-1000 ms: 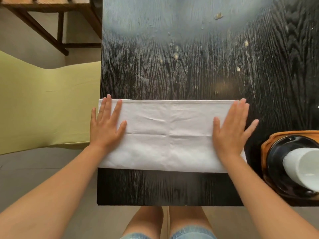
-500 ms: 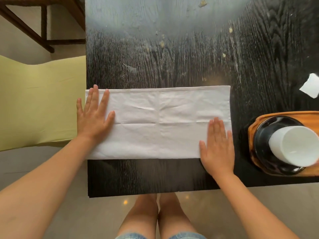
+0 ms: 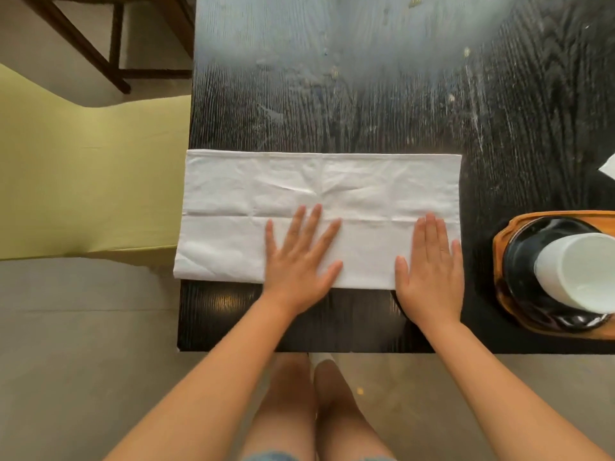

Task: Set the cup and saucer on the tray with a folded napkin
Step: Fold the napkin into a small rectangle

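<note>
Dark wood table [image 3: 382,104] with strong grain fills most of the view, its near edge toward the person. At 9 o'clock from the table stands a pale green seat [image 3: 86,181], and behind it, at 11 o'clock, a brown wooden frame [image 3: 109,54]. On the table lies the white napkin [image 3: 319,188], folded into one long band, with its left end hanging a little over the table's left edge. The left hand [image 3: 299,261] is spread flat, fingers apart, and presses on the near half of the napkin close to the middle; it grips nothing. The right hand [image 3: 431,271] is also flat, fingers close together, and presses on the near right corner of the cloth, with the heel of the hand on the bare table. At 3 o'clock from the napkin, well apart from it, sits the wooden tray [image 3: 502,294]. On it rests the black saucer [image 3: 522,261], and the white cup [image 3: 579,271] stands on the saucer. At the right border, at 2 o'clock, shows a small white scrap [image 3: 608,166].
</note>
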The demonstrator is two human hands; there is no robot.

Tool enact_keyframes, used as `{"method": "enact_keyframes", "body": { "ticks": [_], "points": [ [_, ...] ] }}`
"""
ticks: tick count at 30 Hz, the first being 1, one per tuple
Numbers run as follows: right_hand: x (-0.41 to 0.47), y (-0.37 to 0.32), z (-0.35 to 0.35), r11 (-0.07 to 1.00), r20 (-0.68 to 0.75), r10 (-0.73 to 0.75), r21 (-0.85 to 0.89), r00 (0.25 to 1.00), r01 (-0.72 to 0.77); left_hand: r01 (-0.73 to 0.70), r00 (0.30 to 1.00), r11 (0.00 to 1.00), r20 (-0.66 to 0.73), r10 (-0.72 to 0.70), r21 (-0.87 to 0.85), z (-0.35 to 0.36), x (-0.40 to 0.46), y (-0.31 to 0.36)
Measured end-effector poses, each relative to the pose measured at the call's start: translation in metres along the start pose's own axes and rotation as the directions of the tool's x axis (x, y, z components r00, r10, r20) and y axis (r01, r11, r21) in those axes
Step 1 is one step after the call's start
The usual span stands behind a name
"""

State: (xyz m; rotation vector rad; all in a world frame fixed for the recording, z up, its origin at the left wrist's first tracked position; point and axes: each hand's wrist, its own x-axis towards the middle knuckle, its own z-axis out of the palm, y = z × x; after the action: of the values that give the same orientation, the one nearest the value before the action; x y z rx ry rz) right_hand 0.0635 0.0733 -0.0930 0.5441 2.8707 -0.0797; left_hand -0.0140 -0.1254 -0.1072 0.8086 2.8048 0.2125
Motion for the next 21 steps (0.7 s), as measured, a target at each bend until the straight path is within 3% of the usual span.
{"method": "enact_keyframes", "body": {
  "ticks": [3, 6, 17, 21],
  "points": [
    [-0.002, 0.001, -0.001, 1.0, 0.002, -0.003, 0.008, 1.0, 0.003, 0.168, 0.986, 0.986, -0.007, -0.168, 0.016, -0.005, -0.019, -0.057],
    [-0.001, 0.002, -0.002, 1.0, 0.018, -0.029, 0.003, 0.999, 0.029, 0.249, 0.969, 0.969, 0.005, -0.249, 0.007, -0.009, -0.037, -0.091],
    [-0.04, 0.029, 0.002, 0.994, 0.091, -0.107, -0.005, 0.99, 0.108, 0.272, 0.962, 0.961, 0.038, -0.27, -0.043, 0.002, -0.105, -0.071],
    [-0.041, 0.028, -0.002, 0.99, 0.035, -0.095, 0.103, 0.995, 0.091, 0.298, 0.955, 0.952, 0.033, -0.296, -0.066, -0.001, -0.103, -0.067]
  ]
}}
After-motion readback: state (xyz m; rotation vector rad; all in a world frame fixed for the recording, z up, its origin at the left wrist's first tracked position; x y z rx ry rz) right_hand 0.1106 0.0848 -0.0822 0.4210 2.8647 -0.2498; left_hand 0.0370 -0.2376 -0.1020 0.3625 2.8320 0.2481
